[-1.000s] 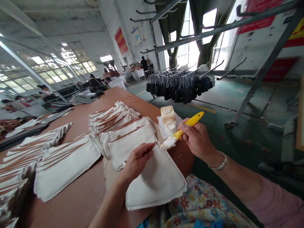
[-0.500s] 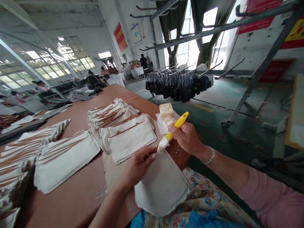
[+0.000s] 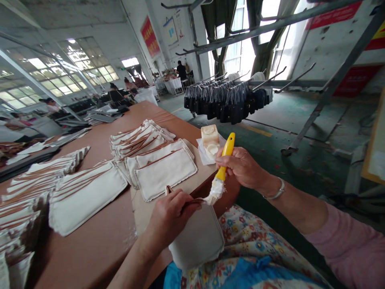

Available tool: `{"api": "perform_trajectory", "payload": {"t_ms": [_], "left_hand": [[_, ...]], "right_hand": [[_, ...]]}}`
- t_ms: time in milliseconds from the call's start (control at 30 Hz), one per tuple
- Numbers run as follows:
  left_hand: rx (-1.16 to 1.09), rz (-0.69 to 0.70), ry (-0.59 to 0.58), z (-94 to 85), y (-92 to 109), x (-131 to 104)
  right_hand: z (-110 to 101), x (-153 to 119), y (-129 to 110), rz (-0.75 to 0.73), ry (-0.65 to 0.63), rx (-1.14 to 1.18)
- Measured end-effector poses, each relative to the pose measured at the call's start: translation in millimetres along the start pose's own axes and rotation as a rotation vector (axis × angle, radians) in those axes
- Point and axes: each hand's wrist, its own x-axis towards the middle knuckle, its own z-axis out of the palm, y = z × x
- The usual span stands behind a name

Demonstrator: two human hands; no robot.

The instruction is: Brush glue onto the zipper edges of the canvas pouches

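My left hand point(image 3: 173, 212) pinches the top edge of a cream fabric panel point(image 3: 198, 239) with stitched edges and brown trim; the panel hangs over the table edge above my lap. In my right hand point(image 3: 240, 166) is a brush point(image 3: 225, 154) with a yellow handle, its bristles caked in white paste. The bristle tip touches the panel's brown edge just right of my left fingers. Behind the brush, at the table's edge, a pale container point(image 3: 209, 138) smeared with cream-coloured paste sits on a white sheet.
Stacks of similar panels point(image 3: 87, 196) lie on the brown table point(image 3: 90, 257), more at its middle point(image 3: 165, 172). Beyond the table's right side stands a metal rack point(image 3: 313, 116) hung with black pieces point(image 3: 228, 108). Several people work in the background.
The brush has become more upright and its bristles have moved slightly right and down. My left hand has turned and raised the panel's top edge; the panel has tilted.
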Motion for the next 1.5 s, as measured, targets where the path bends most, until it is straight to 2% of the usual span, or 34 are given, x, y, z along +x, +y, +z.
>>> {"api": "perform_trajectory", "payload": {"t_ms": [100, 133, 233, 300, 400, 533, 600, 633, 700, 767, 833, 900, 967, 1033, 1133, 1233, 1367, 1500], "left_hand": [[0.003, 0.002, -0.002, -0.1, 0.1, -1.6], [-0.007, 0.002, -0.001, -0.5, 0.3, -1.6], [-0.053, 0.003, -0.021, -5.7, -0.6, 3.4], [-0.081, -0.008, -0.053, -13.7, -2.8, 13.9], [-0.171, -0.042, -0.048, -34.4, -7.4, 43.2], [-0.464, -0.157, 0.177, -76.3, -16.6, 89.5], [-0.622, -0.189, 0.227, -98.0, -29.6, 101.4], [-0.674, -0.200, 0.201, -107.3, -40.4, 102.0], [-0.719, -0.279, 0.064, -120.1, -71.6, 91.7], [-0.703, -0.471, -0.107, -122.5, -111.9, 68.0], [-0.643, -0.717, -0.196, -112.9, -151.6, 36.8], [-0.469, -0.903, -0.152, -91.6, -181.1, 6.9], [-0.254, -0.972, -0.192, -61.3, -196.4, -13.9], [-0.084, -0.925, -0.284, -27.0, -200.0, -22.1], [0.032, -0.857, -0.338, 20.7, -197.4, -15.4], [0.078, -0.893, -0.317, 53.5, -198.5, 0.5], [0.111, -0.981, -0.282, 72.3, -201.8, 18.2], [0.007, -0.961, -0.226, 74.0, -193.2, 24.8]], "right_hand": [[-6.0, 5.5, 1.8, -0.087, 0.167, 0.029], [-5.5, 6.5, 5.0, -0.103, 0.183, 0.029], [0.5, 3.8, 14.1, -0.016, 0.048, 0.059], [2.6, -0.6, 12.8, 0.041, 0.024, 0.134], [-5.0, -3.4, -3.3, 0.017, 0.211, 0.257], [-23.1, -0.2, -31.0, -0.063, 0.352, 0.326], [-30.3, -1.4, -38.4, -0.090, 0.387, 0.321], [-33.7, -3.0, -39.4, -0.095, 0.405, 0.308], [-41.8, -6.7, -34.7, -0.101, 0.442, 0.259], [-53.2, -7.5, -21.1, -0.126, 0.483, 0.160], [-67.6, -2.4, -0.5, -0.171, 0.533, 0.011], [-82.7, 9.5, 23.3, -0.203, 0.554, -0.152], [-95.1, 26.6, 46.3, -0.201, 0.526, -0.314], [-102.5, 47.1, 66.7, -0.188, 0.452, -0.474], [-104.5, 79.1, 93.7, -0.185, 0.337, -0.653], [-102.0, 104.8, 118.4, -0.182, 0.271, -0.791], [-104.7, 118.8, 139.6, -0.180, 0.227, -0.904], [-111.9, 110.5, 140.3, -0.242, 0.166, -0.937]]}}
